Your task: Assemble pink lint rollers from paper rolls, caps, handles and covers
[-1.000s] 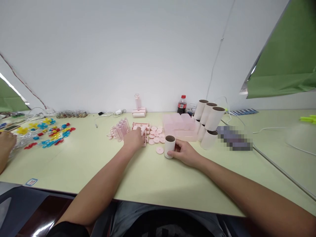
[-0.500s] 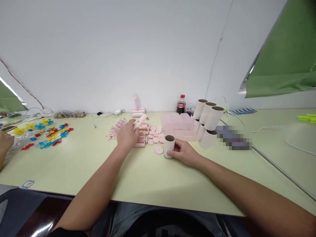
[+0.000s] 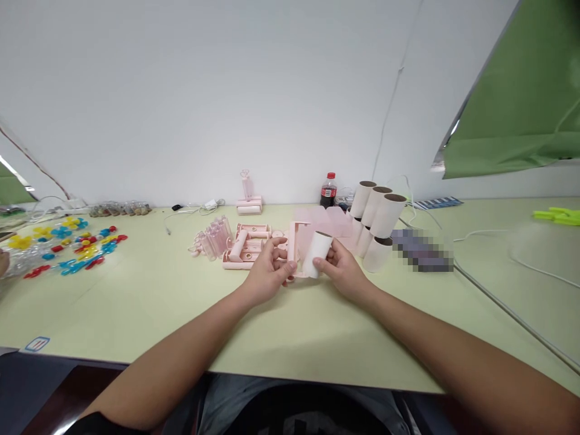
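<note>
My left hand (image 3: 268, 273) is closed on a pink plastic holder (image 3: 293, 244), held upright above the table. In my right hand (image 3: 342, 270) is a white paper roll (image 3: 316, 255), tilted, with its lower end close beside the holder; whether they touch I cannot tell. More pink holders (image 3: 238, 257) lie left of my left hand, next to a group of clear pink tubes (image 3: 215, 237). Pink discs behind my left hand are mostly hidden. Several white rolls (image 3: 388, 216) are stacked to the right, by translucent pink boxes (image 3: 338, 222).
A cola bottle (image 3: 328, 190) stands near the wall. Colourful plastic pieces (image 3: 86, 248) lie at the left, where part of another person's hand shows at the edge. White cables (image 3: 498, 302) cross the right side, near a blurred dark object (image 3: 421, 249).
My left hand has moved right and now holds a pink holder upright. The roll in my right hand has been lifted and tilted beside it. The view has shifted slightly.
</note>
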### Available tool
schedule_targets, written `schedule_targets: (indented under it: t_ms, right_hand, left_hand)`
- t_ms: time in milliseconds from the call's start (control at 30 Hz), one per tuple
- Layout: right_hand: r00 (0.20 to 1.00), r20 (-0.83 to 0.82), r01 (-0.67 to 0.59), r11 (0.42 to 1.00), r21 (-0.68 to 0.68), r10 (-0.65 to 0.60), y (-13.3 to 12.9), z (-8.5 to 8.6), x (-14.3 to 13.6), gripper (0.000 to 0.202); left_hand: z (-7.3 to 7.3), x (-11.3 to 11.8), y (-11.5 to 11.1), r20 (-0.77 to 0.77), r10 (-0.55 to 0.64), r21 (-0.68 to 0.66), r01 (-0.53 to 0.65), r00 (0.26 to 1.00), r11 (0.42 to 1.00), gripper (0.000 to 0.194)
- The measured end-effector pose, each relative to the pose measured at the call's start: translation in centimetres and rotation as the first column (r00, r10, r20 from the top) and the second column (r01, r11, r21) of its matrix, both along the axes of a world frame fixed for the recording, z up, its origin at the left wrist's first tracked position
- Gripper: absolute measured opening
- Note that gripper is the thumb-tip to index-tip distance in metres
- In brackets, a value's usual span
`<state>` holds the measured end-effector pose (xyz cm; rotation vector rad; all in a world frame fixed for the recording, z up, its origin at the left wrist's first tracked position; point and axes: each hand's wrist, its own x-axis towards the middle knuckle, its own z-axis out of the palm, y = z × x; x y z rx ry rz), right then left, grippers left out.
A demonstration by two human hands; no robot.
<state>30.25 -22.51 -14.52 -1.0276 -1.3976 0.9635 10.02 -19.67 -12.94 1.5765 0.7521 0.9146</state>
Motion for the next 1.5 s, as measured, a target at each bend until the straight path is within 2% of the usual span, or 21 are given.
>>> schedule_targets:
  t_ms: [167, 300, 433, 567, 633, 767, 900, 1133, 1333, 1500]
  right_hand:
    - [0.995, -0.035, 0.087, 0.995, -0.049, -0.088, 0.2, 0.0, 0.6, 0.051]
    - [0.992, -0.107, 0.056, 0.994, -0.09, -0.066, 0.3, -0.4, 0.7, 0.047]
    - [0.992, -0.091, 0.076, 0.993, -0.087, -0.084, 0.2, -0.2, 0.4, 0.048]
    - [0.961, -0.066, 0.264, 0.962, -0.07, -0.269, 0.3, 0.3, 0.7, 0.046]
    - [0.93, -0.052, 0.362, 0.932, -0.017, -0.363, 0.4, 0.7, 1.0, 0.042]
    - [0.894, -0.074, 0.447, 0.886, 0.12, -0.441, 0.3, 1.3, 1.6, 0.039]
    - [0.906, -0.041, 0.421, 0.89, 0.176, -0.421, 0.0, 1.6, 1.5, 0.043]
    - [0.948, -0.049, 0.317, 0.937, 0.149, -0.314, -0.4, 1.3, 0.8, 0.045]
    - [0.953, -0.027, 0.303, 0.938, 0.17, -0.303, -0.5, 1.2, 0.9, 0.046]
    - [0.974, -0.005, 0.225, 0.967, 0.119, -0.226, 0.1, 0.6, 1.0, 0.049]
  left_hand:
    - [0.0, 0.1, -0.3, -0.043, -0.007, -0.004, 0.007, 0.999, 1.0, 0.067]
    - [-0.2, 0.1, -0.1, -0.053, -0.004, -0.013, 0.003, 0.999, 1.0, 0.067]
    - [-0.3, 0.1, -0.1, -0.107, -0.028, -0.018, 0.026, 0.994, 0.999, 0.058]
    - [0.0, -0.1, -0.3, -0.209, -0.064, -0.021, 0.061, 0.976, 0.998, 0.044]
    - [0.0, -0.2, -0.3, -0.266, -0.081, -0.01, 0.081, 0.961, 0.997, 0.042]
    - [0.1, -0.3, -0.6, -0.394, -0.12, 0.08, 0.164, 0.911, 0.983, 0.036]
    - [0.3, -0.3, -1.0, -0.5, -0.121, 0.189, 0.244, 0.858, 0.951, 0.033]
    - [0.1, -0.4, -1.0, -0.537, -0.19, 0.211, 0.349, 0.822, 0.913, 0.036]
    - [-0.4, -0.4, -0.7, -0.557, -0.167, 0.272, 0.368, 0.814, 0.889, 0.035]
    - [-0.2, -0.5, -0.7, -0.563, -0.148, 0.28, 0.356, 0.813, 0.891, 0.028]
